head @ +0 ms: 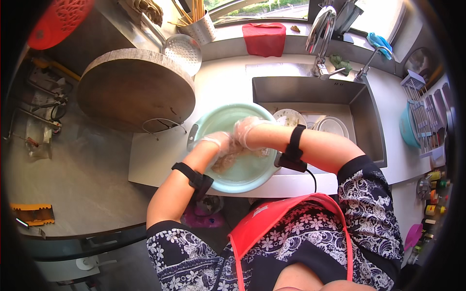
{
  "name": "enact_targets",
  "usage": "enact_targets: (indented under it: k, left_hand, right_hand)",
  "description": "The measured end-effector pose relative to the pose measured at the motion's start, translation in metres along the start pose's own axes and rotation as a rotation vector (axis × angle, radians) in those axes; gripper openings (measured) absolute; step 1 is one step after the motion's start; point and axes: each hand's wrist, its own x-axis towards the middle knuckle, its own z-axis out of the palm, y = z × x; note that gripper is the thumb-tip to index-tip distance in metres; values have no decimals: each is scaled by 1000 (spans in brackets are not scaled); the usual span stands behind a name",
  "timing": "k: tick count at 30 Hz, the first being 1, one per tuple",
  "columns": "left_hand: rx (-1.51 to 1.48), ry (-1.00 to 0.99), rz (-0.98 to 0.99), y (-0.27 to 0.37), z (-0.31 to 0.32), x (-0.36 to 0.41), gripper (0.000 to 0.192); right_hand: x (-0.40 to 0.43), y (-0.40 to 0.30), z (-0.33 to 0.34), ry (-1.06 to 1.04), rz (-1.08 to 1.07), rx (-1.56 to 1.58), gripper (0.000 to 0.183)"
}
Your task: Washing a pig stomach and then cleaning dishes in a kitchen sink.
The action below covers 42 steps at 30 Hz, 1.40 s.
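Observation:
A pale green plastic basin [243, 186] with liquid in it stands on the white counter, at the left edge of the sink. Both of my hands are inside it, in clear plastic gloves, close together near the middle. My left hand [218, 142] is by a pale, lumpy item [224, 164] in the liquid; what the item is, I cannot tell. My right hand [251, 134] lies just to the right, over more of the pale stuff. Blur and the gloves hide the fingers of both hands, so any grip is unclear.
A steel sink [305, 89] holds a patterned plate [290, 117] and white dishes [333, 126], below a chrome faucet [321, 54]. A round wooden chopping board [134, 91] leans at the left, with a perforated skimmer [182, 52] behind. A red cloth [264, 39] hangs from the window ledge.

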Motion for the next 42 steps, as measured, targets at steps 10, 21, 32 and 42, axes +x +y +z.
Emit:
enact_targets:
  k: [10,21,32,42]
  left_hand:
    - [-156,159,188,-66,57,14,24]
    - [-73,306,53,-26,25,-5,34]
    - [-356,484,413,-27,-53,-127,30]
    - [-585,705,383,-29,-75,-145,18]
  right_hand:
    - [22,-2,-16,-8,-293,852,19]
    - [28,3,25,186,124,29,25]
    - [-56,13,-84,74,-206,896,15]
    - [-68,37,-99,610,-487,526,15]
